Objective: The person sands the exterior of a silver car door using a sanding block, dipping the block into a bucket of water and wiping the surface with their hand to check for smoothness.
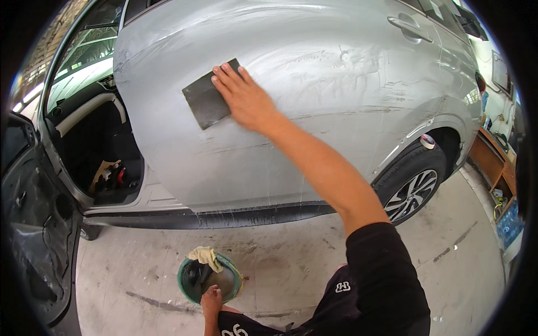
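My right hand point(244, 98) presses flat on a dark grey rectangular abrasive sheet point(206, 101) against the silver rear door point(314, 73) of a car, fingers spread over the sheet's right half. The door's paint is dull and streaked with wet smears. My forearm reaches up from the lower right in a black sleeve. My left hand is not visible. A bare limb of mine point(211, 299) sticks out of dark shorts beside a green bucket point(185, 283); it looks like a knee or a foot.
The bucket stands on the concrete floor below the door, holding dark water and a yellowish cloth point(205, 256). The front door point(33, 224) hangs open at left, showing the cabin. The rear wheel point(413, 193) is at right, with wooden shelves point(493, 162) beyond.
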Tool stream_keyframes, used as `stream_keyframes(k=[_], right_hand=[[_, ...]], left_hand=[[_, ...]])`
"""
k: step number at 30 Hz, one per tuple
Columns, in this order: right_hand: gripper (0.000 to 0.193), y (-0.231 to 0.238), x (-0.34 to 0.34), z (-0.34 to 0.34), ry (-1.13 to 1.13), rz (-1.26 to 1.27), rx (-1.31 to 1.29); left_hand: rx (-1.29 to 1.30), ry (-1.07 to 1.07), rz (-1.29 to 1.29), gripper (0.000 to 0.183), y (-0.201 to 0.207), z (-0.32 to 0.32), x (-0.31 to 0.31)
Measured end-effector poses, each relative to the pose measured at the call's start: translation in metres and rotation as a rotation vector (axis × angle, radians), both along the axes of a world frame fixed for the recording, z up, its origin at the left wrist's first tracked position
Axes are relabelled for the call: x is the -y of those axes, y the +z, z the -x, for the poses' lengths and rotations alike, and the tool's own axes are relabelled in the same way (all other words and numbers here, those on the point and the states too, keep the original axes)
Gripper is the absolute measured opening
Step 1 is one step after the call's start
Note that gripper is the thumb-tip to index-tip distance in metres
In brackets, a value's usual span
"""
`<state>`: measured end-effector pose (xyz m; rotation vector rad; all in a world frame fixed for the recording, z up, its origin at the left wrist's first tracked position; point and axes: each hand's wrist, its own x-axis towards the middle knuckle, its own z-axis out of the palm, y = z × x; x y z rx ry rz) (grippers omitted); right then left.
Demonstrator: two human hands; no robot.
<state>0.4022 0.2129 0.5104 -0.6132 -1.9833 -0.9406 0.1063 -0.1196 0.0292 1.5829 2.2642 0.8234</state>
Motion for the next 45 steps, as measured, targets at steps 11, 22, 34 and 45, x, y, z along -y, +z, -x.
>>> stream_keyframes(k=[11,22,34,45], right_hand=[[0.084,-0.115,0.064,-0.14,-0.198,0.243,-0.338],[0.036,-0.484,0.229,-0.124,-0.102,1.617,-0.405],[0.035,-0.528,0.238,-0.163,-0.166,1.717,-0.491],[0.044,-0.528,0.249,-0.179,-0.25,1.712,-0.474]], left_hand=[[0.059,0.032,0.047,0.036,-0.017,0.022,0.019],[-0.26,-0.182,0.425,0.04,-0.079,-0.058,-0.055],[-0.305,-0.467,0.331,0.018,-0.079,-0.115,-0.037],[-0.268,-1.027,0.479,0.042,-0.064,-0.248,0.033]])
